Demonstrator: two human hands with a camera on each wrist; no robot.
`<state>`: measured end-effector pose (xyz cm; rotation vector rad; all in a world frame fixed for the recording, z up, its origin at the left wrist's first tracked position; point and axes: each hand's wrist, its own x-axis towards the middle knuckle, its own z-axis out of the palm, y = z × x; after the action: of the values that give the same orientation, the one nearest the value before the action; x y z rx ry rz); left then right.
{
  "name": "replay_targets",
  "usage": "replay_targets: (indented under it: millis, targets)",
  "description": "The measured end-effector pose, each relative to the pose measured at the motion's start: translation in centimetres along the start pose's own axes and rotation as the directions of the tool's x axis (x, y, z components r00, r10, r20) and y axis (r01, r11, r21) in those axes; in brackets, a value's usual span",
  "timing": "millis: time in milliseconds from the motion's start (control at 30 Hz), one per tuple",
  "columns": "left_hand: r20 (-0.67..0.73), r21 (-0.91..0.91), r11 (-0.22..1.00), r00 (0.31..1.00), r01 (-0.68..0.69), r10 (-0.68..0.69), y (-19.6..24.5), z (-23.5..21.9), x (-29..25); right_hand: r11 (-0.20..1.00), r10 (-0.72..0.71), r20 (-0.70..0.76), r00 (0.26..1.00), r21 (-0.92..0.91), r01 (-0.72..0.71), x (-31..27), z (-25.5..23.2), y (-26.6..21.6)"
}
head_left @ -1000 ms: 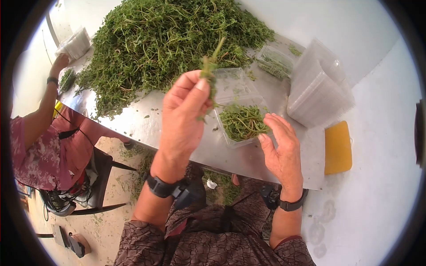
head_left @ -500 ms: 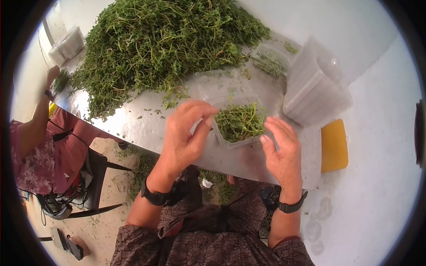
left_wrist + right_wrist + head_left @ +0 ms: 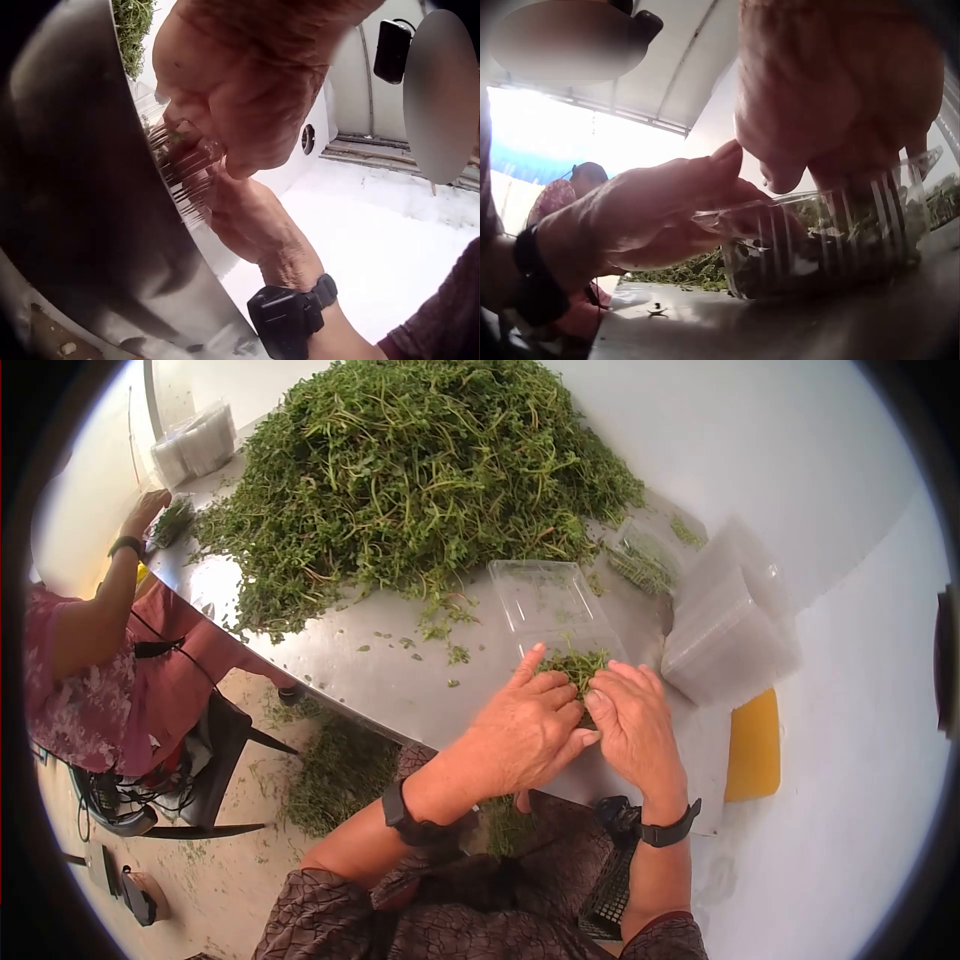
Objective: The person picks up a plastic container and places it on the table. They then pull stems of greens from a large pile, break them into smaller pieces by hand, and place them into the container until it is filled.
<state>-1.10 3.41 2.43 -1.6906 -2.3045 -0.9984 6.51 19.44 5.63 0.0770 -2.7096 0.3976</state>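
Observation:
Both hands are at a clear plastic clamshell box on the metal table, its lid folded back behind it. Leafy green stems fill the box and show between the hands. My left hand reaches in from the left, its fingers pressing the greens inside the wall, as the right wrist view shows. From the other side my right hand has its fingers pointing down into the box on the greens. The hands hide most of the box in the head view.
A big heap of greens covers the back of the metal table. A filled box and a tall stack of clear boxes stand at right, near a yellow board. Another person sits at left.
My left hand carried a sprig of greens down into the box, then moved right and down onto the greens. The right hand closed in beside it, and the view shifted.

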Motion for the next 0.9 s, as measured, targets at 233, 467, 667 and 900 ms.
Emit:
replay_targets:
  millis: [233,467,667,900]
  targets:
    - [-0.237,-0.086,0.993,0.97,-0.077,0.055,-1.0,-2.0,-1.4,1.0,0.005,0.012,1.0,0.03,-0.006,0.6,-1.3,-0.8]
    - [-0.362,-0.01,0.988,0.92,0.155,-0.148,-3.8,-4.8,-5.9,0.996,-0.051,-0.049,0.998,0.067,0.054,2.0,-3.7,-1.3]
    - [-0.421,-0.015,0.961,0.87,0.278,-0.258,-6.0,-4.9,-8.3,0.994,-0.002,-0.013,1.0,0.111,0.003,1.2,-3.9,-2.5]
    - [-0.404,-0.107,0.959,0.87,0.261,-0.282,-6.8,-5.3,-9.1,0.985,0.12,0.118,0.986,0.107,-0.132,-5.0,-5.8,-3.6]
